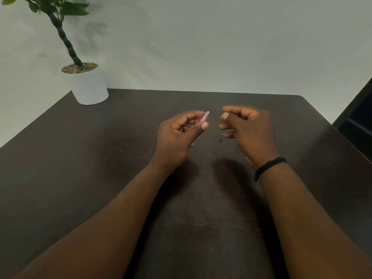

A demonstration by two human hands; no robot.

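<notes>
Two hands hover above the middle of the dark worktop (90, 158), near each other but apart. The left hand (177, 135) pinches a small pink tube (205, 116) between thumb and curled fingers. The right hand (245, 127) is curled and blurred, and I cannot tell whether it grips anything. A potted plant (86, 85) stands at the far left corner.

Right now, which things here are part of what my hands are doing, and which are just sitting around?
In hand:
- small pink piece, pinched by the left hand
- right hand, fingers curled close beside it; too blurred to tell if it holds anything

Just there:
- potted plant at the far left corner of the table
- black wristband on the right wrist
</notes>
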